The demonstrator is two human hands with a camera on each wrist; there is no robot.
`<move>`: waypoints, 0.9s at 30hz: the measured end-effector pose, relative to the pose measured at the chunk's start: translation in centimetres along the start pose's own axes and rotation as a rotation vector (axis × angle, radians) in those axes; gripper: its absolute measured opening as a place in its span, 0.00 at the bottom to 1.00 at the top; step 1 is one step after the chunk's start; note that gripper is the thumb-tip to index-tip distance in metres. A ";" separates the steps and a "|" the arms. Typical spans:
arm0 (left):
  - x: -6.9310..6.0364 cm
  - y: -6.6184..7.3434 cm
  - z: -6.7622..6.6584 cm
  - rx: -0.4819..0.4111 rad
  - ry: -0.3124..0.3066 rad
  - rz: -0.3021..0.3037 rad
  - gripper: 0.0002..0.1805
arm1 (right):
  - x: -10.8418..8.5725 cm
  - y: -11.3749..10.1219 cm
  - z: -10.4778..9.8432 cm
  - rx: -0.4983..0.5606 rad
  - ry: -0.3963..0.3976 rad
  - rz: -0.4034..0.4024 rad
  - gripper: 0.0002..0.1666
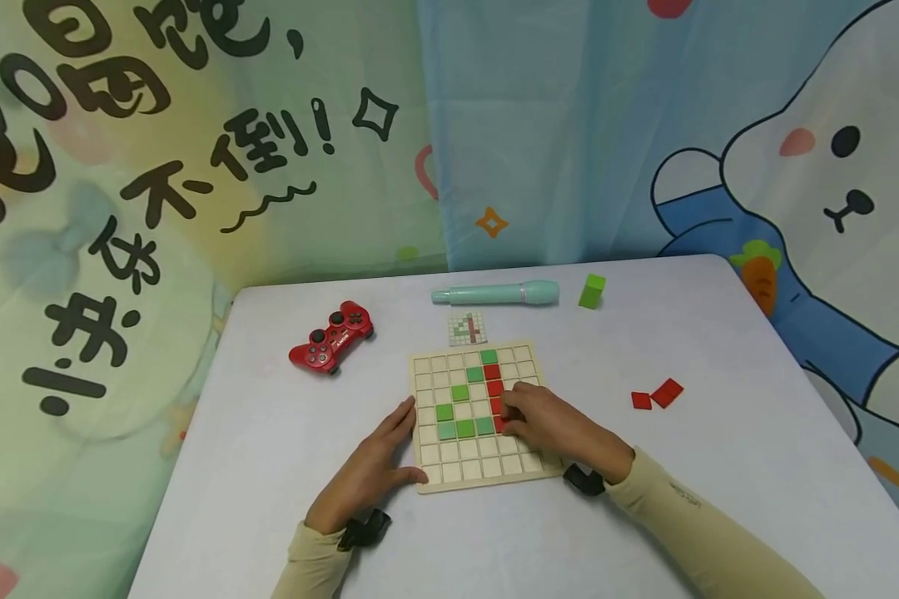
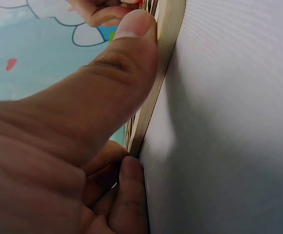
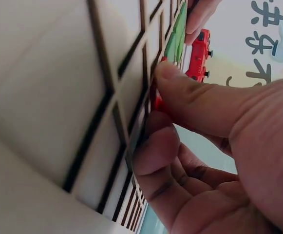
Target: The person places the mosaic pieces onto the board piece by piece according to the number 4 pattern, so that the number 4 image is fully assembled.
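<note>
A square wooden grid board (image 1: 449, 475) lies on the table, holding several green tiles (image 1: 460, 393) and a column of red tiles (image 1: 492, 372). My left hand (image 1: 370, 462) rests against the board's left edge, thumb near the lower corner and fingers higher up. Over the board, my right hand (image 1: 543, 420) pinches a red tile (image 3: 159, 103) between thumb and forefinger, at the lower end of the red column. The fingers partly cover that tile and its cell. Just behind the board lies a small pattern card (image 1: 467, 329).
Two loose red pieces (image 1: 668, 393) lie to the right of the board. A green block (image 1: 592, 291) stands at the back right, beside a teal microphone-shaped stick (image 1: 498, 294). A red game controller (image 1: 333, 337) lies at the back left. A printed curtain (image 1: 509, 125) hangs behind the table.
</note>
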State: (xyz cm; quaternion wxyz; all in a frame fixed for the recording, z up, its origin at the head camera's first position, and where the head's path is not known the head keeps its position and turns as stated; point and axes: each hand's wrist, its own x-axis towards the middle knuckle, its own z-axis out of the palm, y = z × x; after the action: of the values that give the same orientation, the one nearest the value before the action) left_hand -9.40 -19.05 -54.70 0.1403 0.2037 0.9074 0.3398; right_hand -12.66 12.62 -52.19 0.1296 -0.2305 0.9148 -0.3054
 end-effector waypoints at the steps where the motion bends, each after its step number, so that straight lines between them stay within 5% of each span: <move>1: 0.0 0.0 0.0 0.002 0.003 0.005 0.60 | 0.1 0.0 0.0 0.007 0.002 0.009 0.10; 7: 0.1 0.0 -0.1 -0.001 -0.001 -0.013 0.60 | -0.3 0.2 0.0 0.066 0.012 0.062 0.06; 12: 0.0 0.1 0.0 -0.011 -0.009 -0.037 0.59 | -2.5 1.6 -1.7 0.073 0.163 0.086 0.09; 18: 0.0 -0.2 0.3 0.013 -0.003 -0.014 0.60 | -7.5 6.9 -5.3 0.017 0.484 0.138 0.13; 21: 0.1 -0.3 0.3 0.020 -0.007 -0.010 0.60 | -10.2 10.0 -6.8 0.043 0.593 0.241 0.15; 27: 0.5 -0.2 0.1 0.018 -0.006 -0.025 0.60 | -13.3 14.7 -8.0 0.130 0.591 0.459 0.21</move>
State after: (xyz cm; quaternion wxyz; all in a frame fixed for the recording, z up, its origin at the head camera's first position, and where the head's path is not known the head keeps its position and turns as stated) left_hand -9.83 -18.90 -54.97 0.1454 0.1945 0.9124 0.3294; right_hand -9.24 33.69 -53.81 -0.0603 0.0874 0.9193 -0.3790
